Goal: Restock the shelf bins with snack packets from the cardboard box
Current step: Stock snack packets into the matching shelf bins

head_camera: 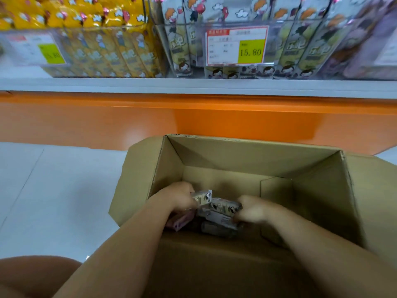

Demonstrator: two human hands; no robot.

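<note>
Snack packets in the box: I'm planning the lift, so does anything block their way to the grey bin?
Nothing visible does. The left hand and right hand grip packets, the cardboard box is open-topped, and only the clear bin front wall must be cleared.

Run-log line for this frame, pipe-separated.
step: pick | left hand: grips grey packet | right hand: grips packet bundle | cardboard box: open, nearly empty
</note>
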